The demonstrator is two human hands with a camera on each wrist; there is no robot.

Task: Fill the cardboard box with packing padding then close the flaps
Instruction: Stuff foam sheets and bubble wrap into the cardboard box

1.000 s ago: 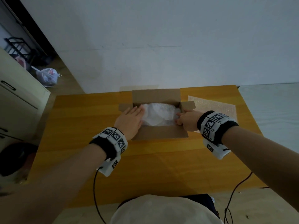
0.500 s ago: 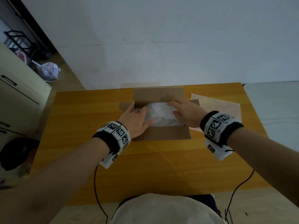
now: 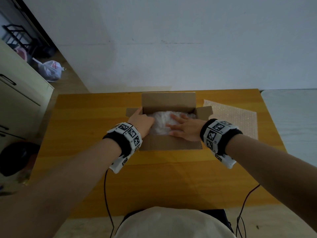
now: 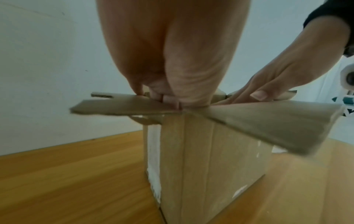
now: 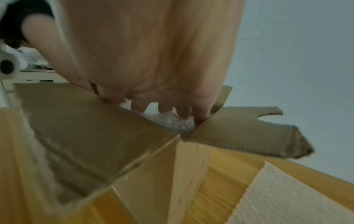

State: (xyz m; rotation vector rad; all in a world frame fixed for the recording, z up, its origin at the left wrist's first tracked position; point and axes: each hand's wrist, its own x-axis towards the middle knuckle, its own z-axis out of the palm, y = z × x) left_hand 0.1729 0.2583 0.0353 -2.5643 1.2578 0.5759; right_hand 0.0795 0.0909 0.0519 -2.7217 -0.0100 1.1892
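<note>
The cardboard box (image 3: 169, 145) stands on the wooden table (image 3: 85, 134) with all its flaps open, the far flap upright. White bubble-wrap padding (image 3: 161, 125) fills it and also shows in the right wrist view as padding (image 5: 168, 121). My left hand (image 3: 142, 121) straddles the box's left rim. Its thumb is inside and its bent fingers (image 4: 169, 102) lie on the left flap (image 4: 118, 106). My right hand (image 3: 184, 127) lies flat with fingers spread and presses the padding down. Its fingertips (image 5: 184, 112) sit in the wrap.
A spare sheet of bubble wrap (image 3: 231, 115) lies on the table right of the box, under the right flap (image 3: 205, 112). A wall stands just behind the table. A cabinet (image 3: 20, 93) is on the left, a pale surface (image 3: 291, 114) on the right. Cables (image 3: 107, 194) hang over the near edge.
My right hand has opened from a fist at the box's right edge and now lies spread on the padding. My left hand slid off the padding to the left rim.
</note>
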